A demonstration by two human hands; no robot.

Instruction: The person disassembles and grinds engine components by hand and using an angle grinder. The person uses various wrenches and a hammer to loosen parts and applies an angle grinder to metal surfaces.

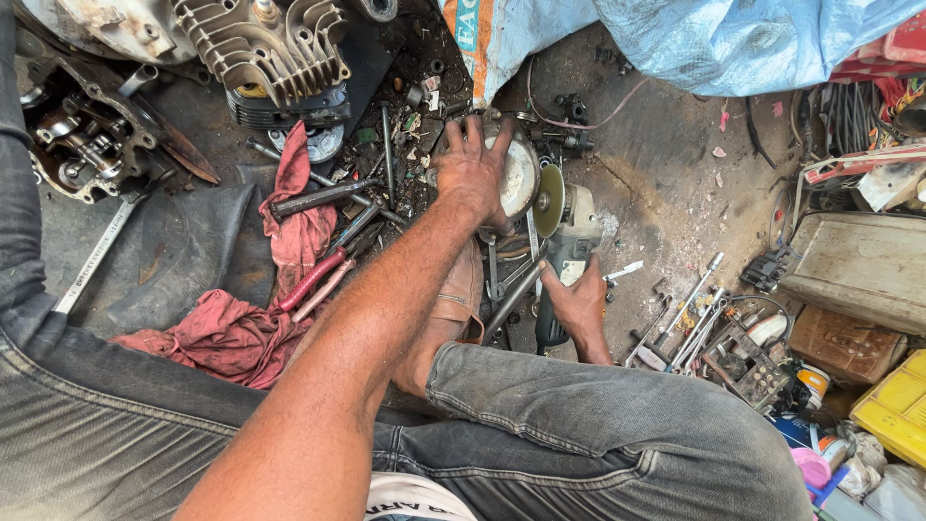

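Two bare hands at work over a grimy concrete floor point(666, 193), seen from above the person's grey jeans point(579, 434).

Nearest: right hand point(579, 304), fingers wrapped around the grey body of an angle grinder point(564, 260), just above the right knee. The grinder lies pointing away from the person, its disc point(548, 200) standing on edge at the far end.

Middle: left hand point(473, 169), arm stretched forward, palm down and fingers spread over a round pale metal part point(521, 178), pressing on it from above. The part sits on the floor, its right rim just beside the grinder disc; whether they touch cannot be told.

Left of the forearm: red-handled pliers point(313, 280), a dark steel bar point(323, 198), and a dirty red rag point(260, 299) draped over a black rubber mat point(183, 251). A long spanner point(96, 253) lies at the mat's left edge.

Right of the grinder: a cluster of screwdrivers and small spanners point(690, 318), then a yellow plastic tray point(897, 410) at the frame edge.

Farthest: a finned engine cylinder head point(265, 48) at upper left, an open engine casing point(82, 135) beside it, and a blue tarpaulin point(743, 39) across the upper right.
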